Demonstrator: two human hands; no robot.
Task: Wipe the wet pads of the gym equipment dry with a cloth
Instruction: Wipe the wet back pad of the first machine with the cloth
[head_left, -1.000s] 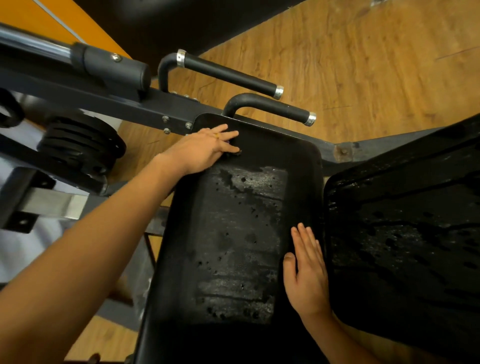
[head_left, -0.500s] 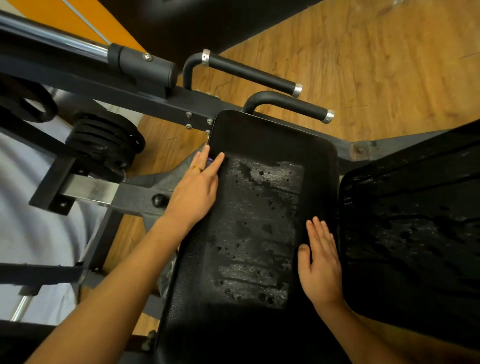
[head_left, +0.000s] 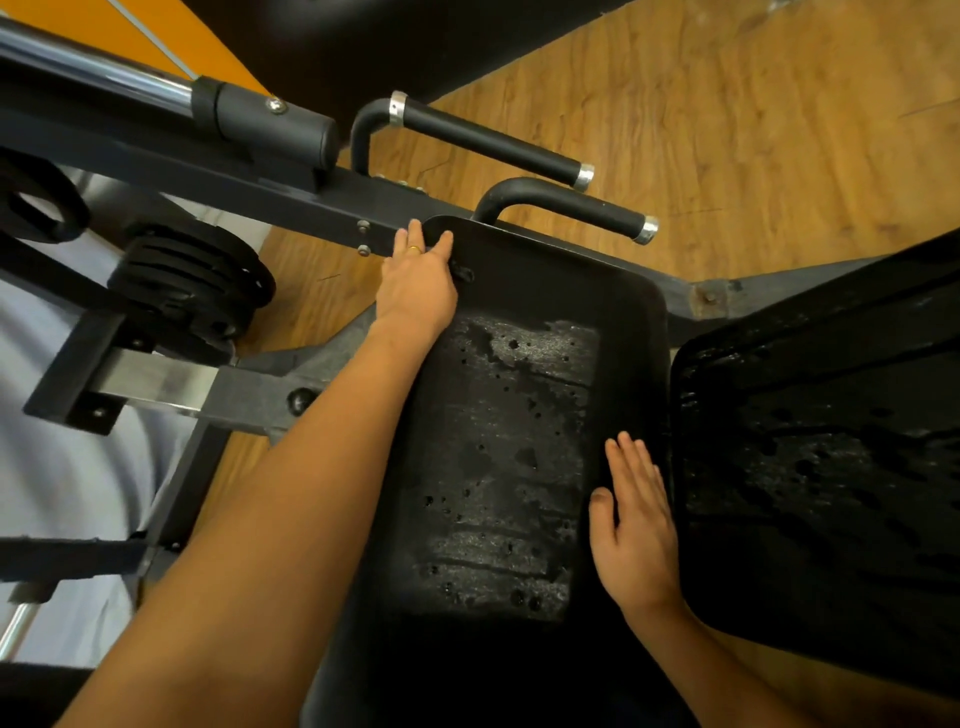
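Note:
A long black pad (head_left: 519, 415) lies in front of me, its middle covered with a wet sheen and droplets. My left hand (head_left: 418, 283) lies flat with straight fingers on the pad's far left corner. A small dark bit of cloth (head_left: 462, 273) peeks out by its thumb; the rest of the cloth is hidden under the palm. My right hand (head_left: 636, 525) rests flat, fingers straight, on the pad's right edge. A second black pad (head_left: 831, 467) to the right is also wet.
Two black handle bars (head_left: 493, 140) (head_left: 566, 208) jut out beyond the pad's far end. A dark steel frame with a chrome bar (head_left: 104, 78) and stacked weight plates (head_left: 192, 286) stands at the left. Wooden floor (head_left: 753, 130) lies beyond.
My left hand slid down the pad's left edge, then back up to the far left corner. My right hand stayed flat on the right edge.

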